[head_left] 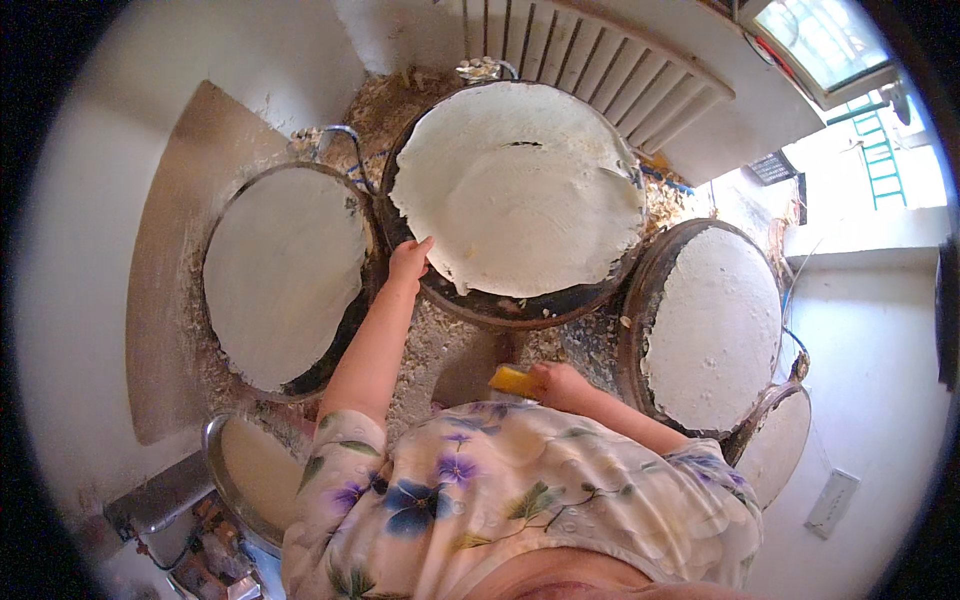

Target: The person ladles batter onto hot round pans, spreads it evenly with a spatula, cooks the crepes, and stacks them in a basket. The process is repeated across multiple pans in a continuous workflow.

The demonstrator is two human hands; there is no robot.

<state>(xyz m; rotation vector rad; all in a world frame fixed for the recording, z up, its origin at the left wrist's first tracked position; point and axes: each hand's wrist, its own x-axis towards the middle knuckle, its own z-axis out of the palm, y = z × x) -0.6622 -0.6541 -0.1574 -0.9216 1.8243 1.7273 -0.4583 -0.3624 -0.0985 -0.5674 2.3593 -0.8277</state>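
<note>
A wide, thin, pale pancake (510,190) covers most of the round dark griddle (500,316) in front of me. It has a small slit near its far side and a folded patch at its right. My left hand (408,262) is at the pancake's near-left edge, thumb and fingers closed on the rim. Close to my body, my right hand (562,384) is closed round a flat yellow scraper (513,381), held below the griddle's near edge; its lower part is hidden by my shirt.
Pale sheets lie on a left griddle (285,275) and a right griddle (712,330), with another round plate (778,445) beyond at lower right. A metal basin (258,470) of cream-coloured liquid stands at lower left. Crumbs litter the surface between griddles. A slatted rack (600,60) stands behind.
</note>
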